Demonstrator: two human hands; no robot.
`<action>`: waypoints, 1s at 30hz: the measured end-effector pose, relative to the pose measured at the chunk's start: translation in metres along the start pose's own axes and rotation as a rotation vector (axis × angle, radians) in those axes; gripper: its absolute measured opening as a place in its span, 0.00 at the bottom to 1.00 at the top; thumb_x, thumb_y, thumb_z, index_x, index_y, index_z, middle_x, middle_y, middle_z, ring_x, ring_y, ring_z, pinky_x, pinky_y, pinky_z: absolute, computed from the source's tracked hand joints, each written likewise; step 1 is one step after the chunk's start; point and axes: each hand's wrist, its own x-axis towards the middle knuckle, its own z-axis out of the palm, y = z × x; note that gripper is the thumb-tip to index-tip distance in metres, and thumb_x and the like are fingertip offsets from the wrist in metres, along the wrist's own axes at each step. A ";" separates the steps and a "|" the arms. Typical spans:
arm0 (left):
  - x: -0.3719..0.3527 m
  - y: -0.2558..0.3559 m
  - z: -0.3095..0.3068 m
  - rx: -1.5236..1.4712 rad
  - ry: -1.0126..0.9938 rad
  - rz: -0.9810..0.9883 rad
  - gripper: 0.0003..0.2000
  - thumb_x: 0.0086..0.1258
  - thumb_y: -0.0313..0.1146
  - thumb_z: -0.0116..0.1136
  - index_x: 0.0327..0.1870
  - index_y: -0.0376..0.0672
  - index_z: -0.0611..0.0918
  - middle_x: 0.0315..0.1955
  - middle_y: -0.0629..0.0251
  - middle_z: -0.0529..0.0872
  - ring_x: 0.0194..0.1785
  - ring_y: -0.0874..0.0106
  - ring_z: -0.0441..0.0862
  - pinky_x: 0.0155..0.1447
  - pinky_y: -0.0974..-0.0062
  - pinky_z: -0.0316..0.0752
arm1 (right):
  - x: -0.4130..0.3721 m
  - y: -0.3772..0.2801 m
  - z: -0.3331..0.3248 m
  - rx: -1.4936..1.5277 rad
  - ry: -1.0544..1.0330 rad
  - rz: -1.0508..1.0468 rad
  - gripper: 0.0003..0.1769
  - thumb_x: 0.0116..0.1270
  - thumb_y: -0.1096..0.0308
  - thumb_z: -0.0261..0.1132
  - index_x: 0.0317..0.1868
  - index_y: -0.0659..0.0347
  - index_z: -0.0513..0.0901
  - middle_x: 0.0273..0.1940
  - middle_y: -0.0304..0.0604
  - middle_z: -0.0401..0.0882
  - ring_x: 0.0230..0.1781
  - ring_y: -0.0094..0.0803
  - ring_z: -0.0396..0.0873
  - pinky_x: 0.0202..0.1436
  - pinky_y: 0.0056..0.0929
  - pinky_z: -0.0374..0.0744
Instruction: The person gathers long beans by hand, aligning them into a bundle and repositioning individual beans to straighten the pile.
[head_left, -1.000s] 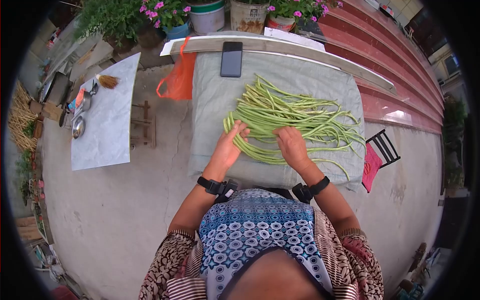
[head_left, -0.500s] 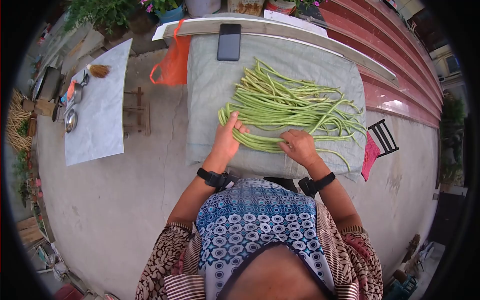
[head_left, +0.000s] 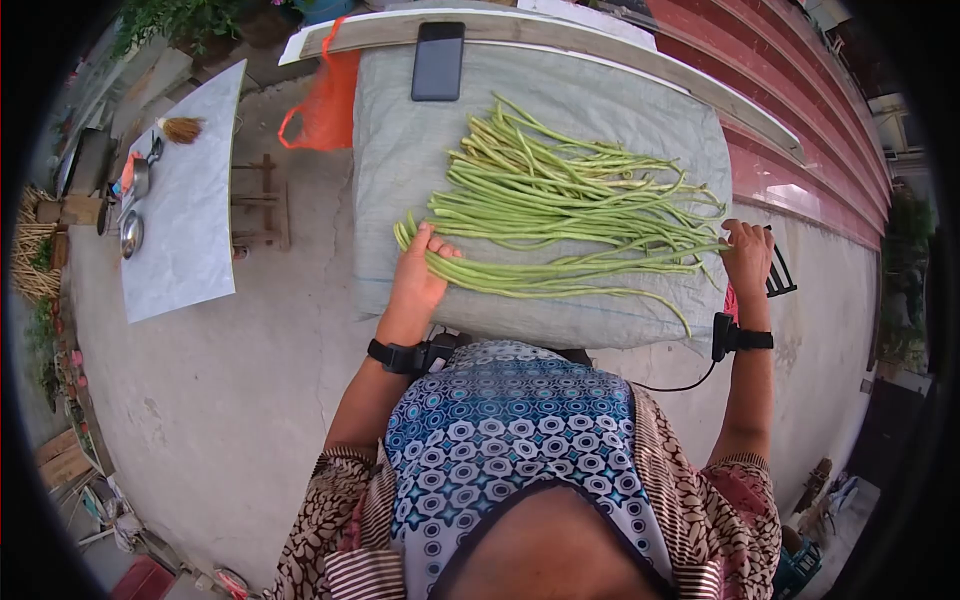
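A pile of long green beans (head_left: 570,195) lies spread across a table covered with a pale grey-green woven sheet (head_left: 390,180). My left hand (head_left: 422,272) is closed around the left end of a separate bundle of long beans (head_left: 540,277), whose stems stretch right along the near side of the pile. Stubby bean ends stick out past my left thumb. At the table's right edge, my right hand (head_left: 748,258) is closed in a pinch, with the thin tip of a long bean at its fingers.
A dark phone (head_left: 438,62) lies at the table's far edge beside a long board (head_left: 600,52). An orange plastic bag (head_left: 330,105) hangs at the left corner. Further left stands a marbled table (head_left: 190,230) with a small brush (head_left: 181,130) and metal bowls. Red steps (head_left: 790,110) rise at the far right.
My right hand has moved from the middle of the bundle out to the tips on the right. My left hand, still gripping the bean ends, has shifted slightly left.
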 end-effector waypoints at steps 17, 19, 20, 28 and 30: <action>-0.005 -0.002 0.005 0.135 0.102 0.010 0.12 0.75 0.35 0.54 0.52 0.40 0.72 0.50 0.57 0.79 0.56 0.61 0.76 0.60 0.58 0.75 | 0.022 -0.263 0.020 0.691 0.061 -0.498 0.13 0.56 0.72 0.66 0.43 0.55 0.81 0.39 0.40 0.78 0.45 0.39 0.76 0.51 0.39 0.73; -0.007 -0.002 0.008 0.145 0.090 0.016 0.11 0.76 0.35 0.53 0.52 0.40 0.72 0.52 0.56 0.79 0.56 0.61 0.76 0.60 0.59 0.75 | 0.023 -0.262 0.020 0.717 0.087 -0.501 0.12 0.56 0.74 0.65 0.43 0.56 0.81 0.38 0.41 0.78 0.44 0.40 0.75 0.50 0.39 0.73; -0.008 -0.001 0.010 0.153 0.081 0.014 0.12 0.76 0.36 0.53 0.53 0.40 0.72 0.53 0.56 0.79 0.56 0.61 0.76 0.60 0.59 0.74 | 0.023 -0.262 0.018 0.766 0.083 -0.474 0.12 0.57 0.74 0.65 0.43 0.57 0.80 0.38 0.42 0.78 0.44 0.41 0.75 0.50 0.40 0.73; -0.019 0.004 0.029 0.185 -0.100 0.032 0.22 0.76 0.39 0.54 0.65 0.39 0.70 0.58 0.57 0.78 0.57 0.65 0.76 0.61 0.65 0.73 | 0.006 -0.268 -0.006 1.024 -0.097 -0.561 0.11 0.59 0.73 0.65 0.43 0.59 0.78 0.40 0.47 0.79 0.44 0.48 0.76 0.48 0.43 0.75; -0.018 0.005 0.029 0.193 -0.118 0.032 0.22 0.75 0.39 0.54 0.66 0.39 0.70 0.54 0.59 0.79 0.54 0.66 0.77 0.59 0.66 0.74 | 0.001 -0.271 -0.002 1.027 -0.130 -0.581 0.11 0.59 0.73 0.65 0.43 0.58 0.78 0.40 0.47 0.79 0.44 0.48 0.76 0.48 0.42 0.75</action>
